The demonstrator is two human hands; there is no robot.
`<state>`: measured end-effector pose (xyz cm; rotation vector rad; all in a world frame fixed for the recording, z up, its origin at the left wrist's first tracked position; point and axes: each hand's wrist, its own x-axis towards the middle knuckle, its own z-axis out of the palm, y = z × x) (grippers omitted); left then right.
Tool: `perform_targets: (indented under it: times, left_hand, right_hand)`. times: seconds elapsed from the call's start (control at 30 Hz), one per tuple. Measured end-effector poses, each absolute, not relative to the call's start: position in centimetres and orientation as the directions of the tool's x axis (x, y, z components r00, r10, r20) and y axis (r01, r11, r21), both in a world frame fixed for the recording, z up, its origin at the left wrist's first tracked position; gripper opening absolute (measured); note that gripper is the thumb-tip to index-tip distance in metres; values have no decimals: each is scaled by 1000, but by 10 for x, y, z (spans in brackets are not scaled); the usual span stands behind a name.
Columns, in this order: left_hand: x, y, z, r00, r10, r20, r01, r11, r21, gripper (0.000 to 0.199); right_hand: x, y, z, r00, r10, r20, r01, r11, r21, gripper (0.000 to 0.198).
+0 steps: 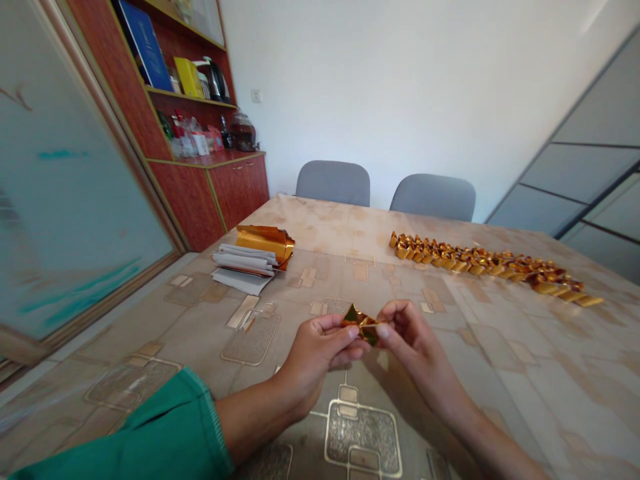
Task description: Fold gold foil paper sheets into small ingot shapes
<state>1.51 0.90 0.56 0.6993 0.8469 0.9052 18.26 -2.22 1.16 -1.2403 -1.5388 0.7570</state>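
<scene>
Between both hands, above the table, is a small folded piece of gold foil paper (361,323) with pointed corners. My left hand (323,343) grips its left end between thumb and fingers. At the right end, my right hand (406,333) pinches it with thumb and fingertips. Farther off to the left lies a stack of gold foil sheets (263,237), some curled, with white-backed sheets (245,263) beside them. Long rows of folded gold foil pieces (475,259) stand close together at the right.
A patterned plastic cover lies over the table (280,393). Two grey chairs (333,181) stand at its far edge, before a white wall. A red-brown cabinet (240,180) with bottles and boxes is at the left, next to a frosted glass door (75,200).
</scene>
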Motion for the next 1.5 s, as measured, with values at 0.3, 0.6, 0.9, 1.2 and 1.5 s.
perform_targets:
  times: [0.3,0.6,0.9,1.2,1.5]
  left_hand:
    - [13,10,6,340,890,-305,-427,435,792,28]
    - [12,10,0,431,858,-278,-355,445,822,35]
    - [13,13,-1,394,875,-279,-333,419,844,32]
    - [13,11,-1,437,859,-267,-344,434,833,32]
    - [13,12,3,362,926,-109,-382,254,888,21]
  right_hand:
    - [175,-22,7,-57,992,117,194,126,-973,27]
    - [180,-17,-1,-4,997,73,154,72,-985,28]
    - [180,-17,4,-68,996,58,12,59,-998,29]
    - [177,-19,8,-22,998,53,-5,53,-999,40]
    - [182,-22,18,-28,991,129,-1,129,-992,28]
